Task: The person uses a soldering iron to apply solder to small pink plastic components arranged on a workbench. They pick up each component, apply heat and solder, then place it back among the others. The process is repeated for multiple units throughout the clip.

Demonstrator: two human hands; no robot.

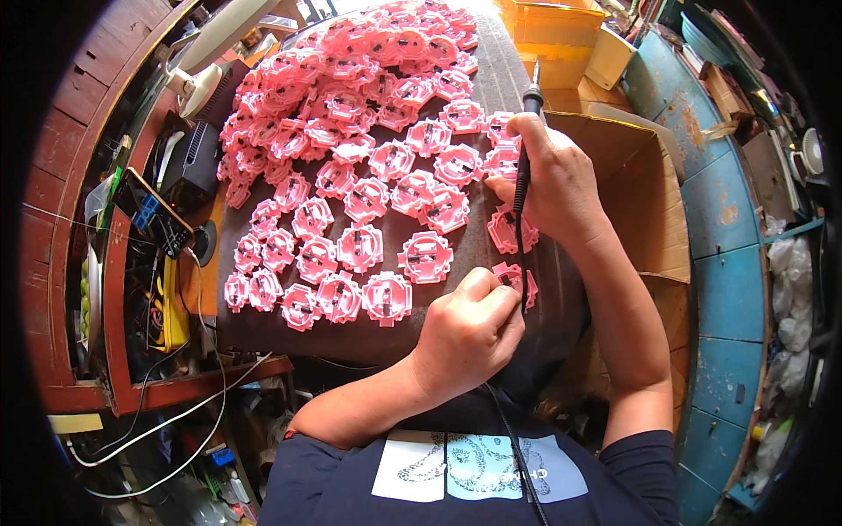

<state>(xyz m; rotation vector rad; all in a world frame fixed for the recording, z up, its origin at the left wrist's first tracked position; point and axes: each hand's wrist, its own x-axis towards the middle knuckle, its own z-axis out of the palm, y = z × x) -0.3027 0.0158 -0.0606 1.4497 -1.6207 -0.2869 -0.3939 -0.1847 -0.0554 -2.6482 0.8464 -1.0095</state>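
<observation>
Pink plastic parts (351, 140), round with notched rims and small dark pieces at their centres, cover a dark mat (491, 83) on the worktop, heaped toward 12 o'clock and set in loose rows toward 7 o'clock. The right hand (553, 180) has its grip clamped on a black soldering iron (524, 175), held nearly upright, its cord trailing down toward the person's dark shirt. Its lower end meets a pink part (511, 231) just under the hand. The left hand (469, 333), at 6 o'clock from the right one, has its fingers curled together and pressed on another pink part (517, 279) at the mat's near edge. A cardboard box (653, 175) stands open at 3 o'clock. A phone (151, 210) leans at 9 o'clock, beside a black box (195, 162) and tangled white cables (175, 421).
</observation>
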